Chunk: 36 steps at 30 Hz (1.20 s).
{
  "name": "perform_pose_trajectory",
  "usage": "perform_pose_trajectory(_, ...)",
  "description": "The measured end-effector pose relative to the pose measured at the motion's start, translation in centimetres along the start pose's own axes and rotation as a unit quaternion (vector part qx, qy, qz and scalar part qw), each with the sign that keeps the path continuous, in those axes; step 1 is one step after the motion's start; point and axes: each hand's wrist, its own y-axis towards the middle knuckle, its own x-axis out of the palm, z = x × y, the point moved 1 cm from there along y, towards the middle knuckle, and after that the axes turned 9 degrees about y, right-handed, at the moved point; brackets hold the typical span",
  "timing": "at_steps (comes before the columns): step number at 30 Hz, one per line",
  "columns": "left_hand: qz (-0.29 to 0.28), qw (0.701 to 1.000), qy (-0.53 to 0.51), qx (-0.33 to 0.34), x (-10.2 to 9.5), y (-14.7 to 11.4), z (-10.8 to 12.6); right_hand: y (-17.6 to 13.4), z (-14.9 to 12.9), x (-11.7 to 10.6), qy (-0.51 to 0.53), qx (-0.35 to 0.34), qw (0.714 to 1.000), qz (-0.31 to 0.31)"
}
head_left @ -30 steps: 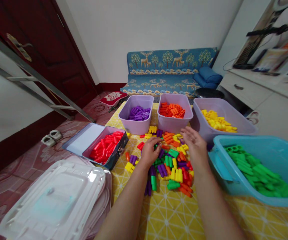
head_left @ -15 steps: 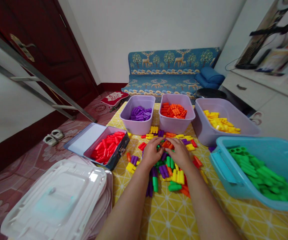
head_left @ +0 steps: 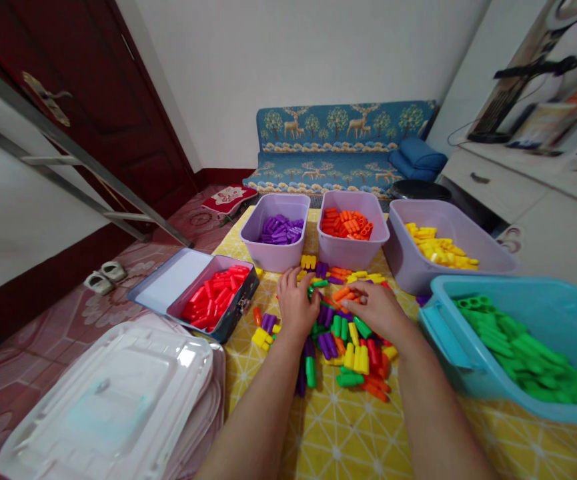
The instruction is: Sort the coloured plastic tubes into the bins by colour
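The right hand touches an orange ribbed plastic block; whether its grip is closed, I cannot tell. The left hand, fingers parted, reaches green plastic blocks. Beneath lies the yellow patterned surface, with lilac plastic bins beyond.

Loose pieces spread on a table, three tubs of pieces ranged behind, a fourth tub set right, a filled tin placed left, lids stacked before it
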Motion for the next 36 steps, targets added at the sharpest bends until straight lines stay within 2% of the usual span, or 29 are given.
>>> perform_pose_trajectory(2, -0.009, 0.999, 0.028, -0.033, 0.1, -0.1, 0.0, -0.5, -0.4, -0.6, 0.027, 0.011, 0.997, -0.075)
perform_pose_trajectory(3, -0.016, 0.998, 0.036, -0.043, 0.3, -0.2, 0.0, -0.6, -0.8, -0.8, 0.044, 0.018, 0.995, -0.092)
perform_pose_trajectory(4, -0.023, 0.998, 0.042, -0.047, 0.4, -0.2, -0.1, -0.7, -1.2, -1.0, 0.076, 0.021, 0.994, -0.079)
perform_pose_trajectory(6, -0.035, 0.998, 0.043, -0.042, 0.6, -0.2, -0.1, -0.6, -2.2, -1.1, 0.183, -0.002, 0.983, 0.026)
perform_pose_trajectory(8, -0.050, 0.998, 0.029, -0.030, 0.7, -0.2, -0.3, -0.3, -3.0, -1.0, 0.295, -0.062, 0.939, 0.166)
perform_pose_trajectory(9, -0.058, 0.998, 0.019, -0.025, 0.7, -0.1, -0.3, -0.2, -3.1, -1.0, 0.325, -0.090, 0.917, 0.213)
perform_pose_trajectory(10, -0.063, 0.998, 0.010, -0.024, 0.7, -0.1, -0.4, 0.0, -3.1, -0.9, 0.330, -0.105, 0.908, 0.237)
perform_pose_trajectory(11, -0.065, 0.998, 0.006, -0.025, 0.7, -0.1, -0.4, 0.1, -2.9, -1.0, 0.311, -0.103, 0.913, 0.244)
perform_pose_trajectory(13, -0.056, 0.998, 0.017, -0.038, 0.6, -0.1, -0.4, 0.3, -2.0, -1.3, 0.199, -0.065, 0.949, 0.236)
perform_pose_trajectory(15, -0.048, 0.996, 0.044, -0.061, 0.4, -0.1, -0.2, 0.1, -0.8, -1.9, 0.025, -0.007, 0.980, 0.199)
perform_pose_trajectory(17, -0.057, 0.993, 0.070, -0.076, 0.2, -0.2, 0.0, -0.2, 0.0, -2.2, -0.131, 0.062, 0.982, 0.118)
perform_pose_trajectory(20, -0.082, 0.991, 0.080, -0.067, -0.1, -0.2, 0.3, -0.9, 0.3, -2.0, -0.241, 0.142, 0.960, -0.012)
perform_pose_trajectory(22, -0.095, 0.991, 0.073, -0.052, -0.2, -0.1, 0.3, -1.1, 0.2, -1.7, -0.278, 0.149, 0.948, -0.044)
perform_pose_trajectory(28, -0.096, 0.993, 0.061, -0.042, -0.1, 0.1, 0.1, -0.8, 0.9, -1.1, -0.317, 0.156, 0.936, -0.015)
perform_pose_trajectory(32, -0.122, 0.992, 0.033, -0.002, 0.1, 0.1, 0.0, -0.3, 1.5, 0.0, -0.286, 0.137, 0.948, -0.002)
perform_pose_trajectory(36, -0.158, 0.983, -0.020, 0.087, 0.0, 0.1, -0.1, 0.3, 1.8, 1.8, -0.191, 0.049, 0.980, 0.002)
